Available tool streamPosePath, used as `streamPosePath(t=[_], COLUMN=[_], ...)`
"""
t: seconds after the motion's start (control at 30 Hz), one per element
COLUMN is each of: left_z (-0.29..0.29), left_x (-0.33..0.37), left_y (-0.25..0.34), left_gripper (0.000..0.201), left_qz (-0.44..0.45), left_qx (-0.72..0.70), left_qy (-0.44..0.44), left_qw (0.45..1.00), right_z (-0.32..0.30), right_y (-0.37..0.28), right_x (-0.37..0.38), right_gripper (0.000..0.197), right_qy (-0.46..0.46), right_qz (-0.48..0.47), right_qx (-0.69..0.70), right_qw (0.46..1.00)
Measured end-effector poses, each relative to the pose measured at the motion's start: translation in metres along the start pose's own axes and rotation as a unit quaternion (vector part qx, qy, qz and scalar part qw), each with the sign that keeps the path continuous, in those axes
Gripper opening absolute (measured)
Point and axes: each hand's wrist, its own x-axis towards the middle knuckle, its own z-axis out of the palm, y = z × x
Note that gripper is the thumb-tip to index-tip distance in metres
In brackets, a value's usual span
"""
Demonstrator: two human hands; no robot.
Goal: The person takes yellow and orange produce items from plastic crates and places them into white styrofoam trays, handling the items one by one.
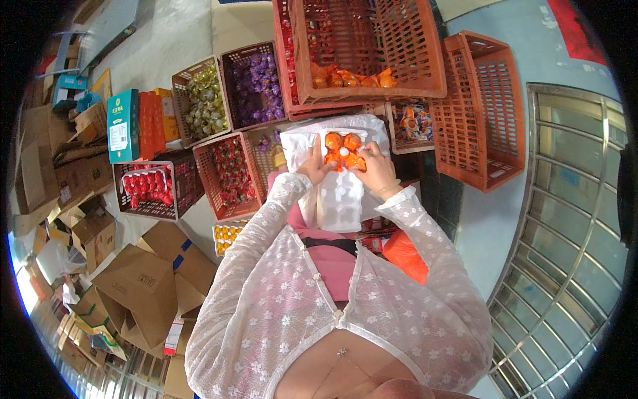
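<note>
In front of me lies a white moulded plastic tray point(340, 199) with round hollows. Several orange foil-wrapped balls point(333, 141) sit in its far part, and a small white round spot shows between them. My left hand point(315, 166) rests along the tray's left edge, fingers stretched away from me and thumb apart beside the nearest ball. At the tray's right side, my right hand point(377, 171) has its fingertips closed on an orange-wrapped ball point(357, 161). Under the tray is a white, cloth-like wrapped surface point(375, 124).
An orange-brown plastic crate point(372, 95) holding orange-wrapped pieces stands just beyond the tray. Crates of purple point(256, 86), yellow-green point(204, 96) and red point(232, 169) wrapped pieces stand to the left. Another crate point(482, 113) leans at right. Cardboard boxes point(143, 279) lie at lower left.
</note>
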Motion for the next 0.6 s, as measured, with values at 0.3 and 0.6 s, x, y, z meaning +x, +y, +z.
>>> streamPosePath(t=[0.3, 0.6], left_z=[0.012, 0.001], left_x=[0.005, 0.001], left_y=[-0.023, 0.003], left_gripper=[0.097, 0.095], left_qz=[0.070, 0.002], left_qx=[0.048, -0.007], left_qy=[0.053, 0.014], left_qw=[0.995, 1.000], right_z=[0.045, 0.054], right_y=[-0.008, -0.001], right_x=[0.011, 0.014], right_gripper=[0.024, 0.013], right_qy=[-0.046, 0.011], right_qz=[0.043, 0.042], right_qx=[-0.132, -0.069], right_qw=[0.989, 0.997])
